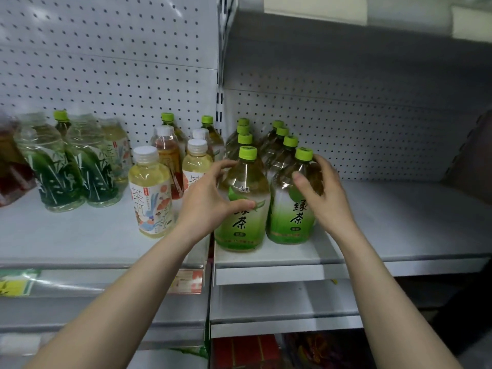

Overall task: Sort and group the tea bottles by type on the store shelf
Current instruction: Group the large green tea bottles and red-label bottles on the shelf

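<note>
Nearest, my left hand [210,198] grips the left green tea bottle [246,225]; my right hand [328,198] grips the right green tea bottle [288,222]. Rear bottles [245,139] show mostly caps; the far-left bottle [12,169] is blurred, possibly red tea.

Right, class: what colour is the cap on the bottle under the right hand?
Lime green cap on the green tea bottle, seen in the head view.

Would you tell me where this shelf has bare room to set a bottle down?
Bare: the right shelf, right of the green tea rows; the left shelf's front, before the dark-label bottles. Crowded: the white-capped bottles against the green tea rows, where the left hand and right hand each grip a front bottle.
</note>
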### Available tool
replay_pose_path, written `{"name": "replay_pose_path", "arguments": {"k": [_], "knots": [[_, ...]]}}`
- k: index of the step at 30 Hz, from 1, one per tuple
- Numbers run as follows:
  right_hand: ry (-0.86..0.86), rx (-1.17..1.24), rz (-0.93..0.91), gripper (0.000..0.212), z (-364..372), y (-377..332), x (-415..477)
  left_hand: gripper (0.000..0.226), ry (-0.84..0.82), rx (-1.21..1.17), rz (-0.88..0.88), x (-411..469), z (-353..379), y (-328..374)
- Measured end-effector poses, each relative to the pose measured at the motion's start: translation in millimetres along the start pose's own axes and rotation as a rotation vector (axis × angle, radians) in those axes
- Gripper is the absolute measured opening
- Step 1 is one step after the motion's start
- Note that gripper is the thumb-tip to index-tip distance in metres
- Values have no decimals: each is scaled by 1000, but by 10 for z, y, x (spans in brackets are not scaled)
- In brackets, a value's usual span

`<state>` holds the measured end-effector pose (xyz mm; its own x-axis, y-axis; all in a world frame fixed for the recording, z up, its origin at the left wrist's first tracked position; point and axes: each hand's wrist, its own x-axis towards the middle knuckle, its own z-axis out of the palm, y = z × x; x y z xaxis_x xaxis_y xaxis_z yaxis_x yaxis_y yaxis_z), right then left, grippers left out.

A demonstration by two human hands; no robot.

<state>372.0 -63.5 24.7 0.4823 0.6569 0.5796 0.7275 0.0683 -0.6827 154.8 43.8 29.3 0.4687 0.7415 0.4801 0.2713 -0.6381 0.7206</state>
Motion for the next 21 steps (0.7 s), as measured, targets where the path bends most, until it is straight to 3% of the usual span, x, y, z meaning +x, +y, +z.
{"name": "replay_pose_path", "arguments": {"k": [5, 13, 16, 18, 21], "knots": [[65, -204, -20, 50, 152, -134, 45, 92, 45, 20, -28, 61, 173, 26], [147, -297, -48, 48, 244, -122, 4, 93, 59, 31, 40, -38, 253, -54], [192, -327, -53, 51, 237, -93, -41, 96, -38, 33, 73, -93, 204, -105], [212, -338, -20, 55, 264, -101, -76, 90, -53, 46, 101, -175, 51, -200], [302, -350, 53, 61, 382, -227, -146, 63, 92, 65, 217, -335, -356, -387]]}}
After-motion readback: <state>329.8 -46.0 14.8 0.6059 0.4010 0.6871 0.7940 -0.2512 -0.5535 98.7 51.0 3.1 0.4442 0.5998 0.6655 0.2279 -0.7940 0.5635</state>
